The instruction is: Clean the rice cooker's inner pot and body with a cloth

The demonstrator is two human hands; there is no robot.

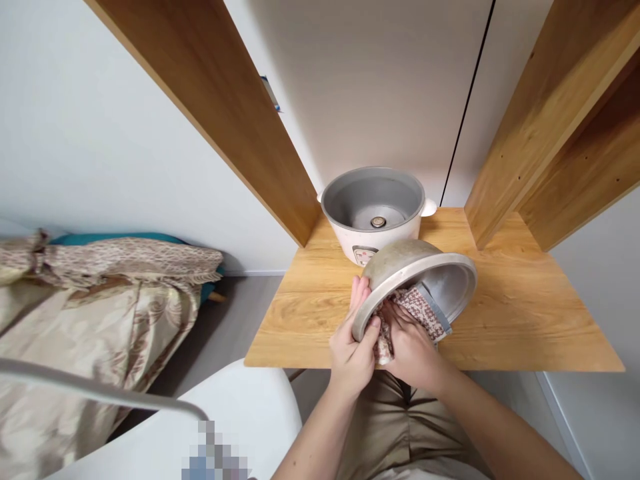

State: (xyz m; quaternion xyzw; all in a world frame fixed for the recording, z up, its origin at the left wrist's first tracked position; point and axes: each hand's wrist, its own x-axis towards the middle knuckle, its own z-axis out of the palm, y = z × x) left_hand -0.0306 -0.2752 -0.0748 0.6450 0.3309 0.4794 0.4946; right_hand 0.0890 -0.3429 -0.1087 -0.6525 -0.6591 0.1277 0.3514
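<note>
A metal rice cooker inner pot is tilted on its side above the wooden table, its opening turned towards me and to the right. My left hand grips its rim at the lower left, thumb inside and fingers around the outer wall. Inside the pot, my right hand is closed on a red-and-white patterned cloth with a grey edge, pressed to the inner wall; its fingertips are partly hidden. Just behind stands the white rice cooker body, open on top, with a round heating-plate button showing at its bottom.
Under the cooker is a wooden tabletop, with wooden uprights on both sides and a pale panel at the back. A white chair stands at the lower left, near a bed with patterned covers.
</note>
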